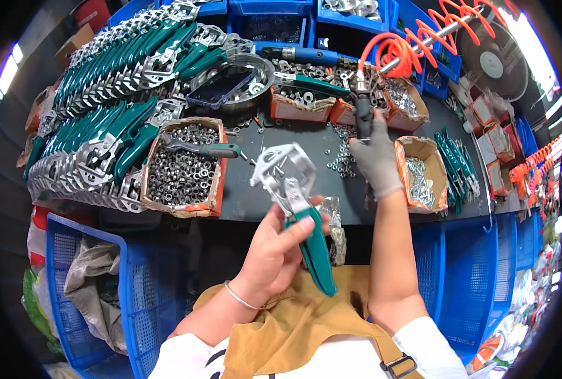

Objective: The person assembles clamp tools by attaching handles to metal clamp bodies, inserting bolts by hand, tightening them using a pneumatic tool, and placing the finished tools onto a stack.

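Note:
My bare left hand is closed round the green handles of a metal clamp, whose silver head tilts up toward the bench. A loose bolt seems to lie across that head. Farther right, my right hand, in a grey glove, reaches over the bench with its fingers wrapped round a black air screwdriver. An orange coiled hose runs from the driver's upper end. Beside the gloved hand, a carton of bolts stands to the right and loose nuts lie to the left.
Stacked green-handled clamps fill the left of the bench. A carton of nuts stands beside them, a green-handled tool across it. Blue bins line the back, with a round metal tray in front. Blue crates stand below the bench.

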A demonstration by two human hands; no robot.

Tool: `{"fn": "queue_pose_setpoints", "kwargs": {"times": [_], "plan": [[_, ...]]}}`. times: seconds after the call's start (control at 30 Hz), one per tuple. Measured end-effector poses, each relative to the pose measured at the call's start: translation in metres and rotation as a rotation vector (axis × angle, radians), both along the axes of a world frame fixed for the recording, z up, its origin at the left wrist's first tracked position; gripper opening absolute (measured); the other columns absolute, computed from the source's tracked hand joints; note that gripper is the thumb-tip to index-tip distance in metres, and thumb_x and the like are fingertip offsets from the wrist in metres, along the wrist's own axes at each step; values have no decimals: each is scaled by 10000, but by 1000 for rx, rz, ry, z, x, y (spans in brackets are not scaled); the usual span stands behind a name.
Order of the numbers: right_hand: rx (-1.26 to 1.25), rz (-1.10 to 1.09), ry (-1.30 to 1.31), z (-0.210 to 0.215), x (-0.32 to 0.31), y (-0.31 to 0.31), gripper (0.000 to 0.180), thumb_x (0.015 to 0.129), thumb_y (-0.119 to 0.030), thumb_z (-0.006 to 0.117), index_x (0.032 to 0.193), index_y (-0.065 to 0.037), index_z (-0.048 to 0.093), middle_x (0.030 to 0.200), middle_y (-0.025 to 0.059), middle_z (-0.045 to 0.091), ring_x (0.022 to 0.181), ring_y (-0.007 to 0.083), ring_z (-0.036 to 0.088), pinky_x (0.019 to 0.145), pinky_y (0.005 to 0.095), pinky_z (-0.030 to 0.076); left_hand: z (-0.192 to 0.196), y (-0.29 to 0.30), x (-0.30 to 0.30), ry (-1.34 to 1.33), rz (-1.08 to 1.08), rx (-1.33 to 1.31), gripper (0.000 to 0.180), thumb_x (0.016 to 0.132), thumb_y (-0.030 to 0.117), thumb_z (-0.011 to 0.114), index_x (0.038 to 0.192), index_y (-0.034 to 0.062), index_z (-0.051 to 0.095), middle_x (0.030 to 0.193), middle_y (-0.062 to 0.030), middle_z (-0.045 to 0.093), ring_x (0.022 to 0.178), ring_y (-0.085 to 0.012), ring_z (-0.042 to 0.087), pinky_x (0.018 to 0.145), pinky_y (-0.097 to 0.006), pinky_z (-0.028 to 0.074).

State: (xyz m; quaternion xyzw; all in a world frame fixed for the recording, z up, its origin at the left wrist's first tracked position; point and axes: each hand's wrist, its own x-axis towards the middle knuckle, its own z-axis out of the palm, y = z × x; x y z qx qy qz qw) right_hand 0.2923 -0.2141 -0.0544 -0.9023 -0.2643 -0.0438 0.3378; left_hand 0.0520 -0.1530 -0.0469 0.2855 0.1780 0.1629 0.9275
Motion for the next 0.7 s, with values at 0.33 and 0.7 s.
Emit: {"fn": "queue_pose_setpoints", "kwargs": {"times": [0.33, 0.7], "plan": [[1483, 779, 305, 103, -120, -69, 675, 783, -111, 693, 1380, -28, 389, 1257, 185, 440, 1088, 263, 490, 673, 325, 536, -14, 3, 3, 212, 101, 1320, 443, 731, 232, 800, 930, -98, 581, 969, -224, 597, 746, -324, 612, 710, -352, 519], [1088, 871, 134, 89, -132, -83, 563, 811, -14, 681, 1285, -98, 388, 992, 121, 549, 909, 258, 589, 713, 386, 558, 2, -16, 3, 165, 6, 1091, 328, 748, 207, 787, 885, -27, 603, 767, -110, 555, 638, -222, 503, 604, -322, 448]]}}
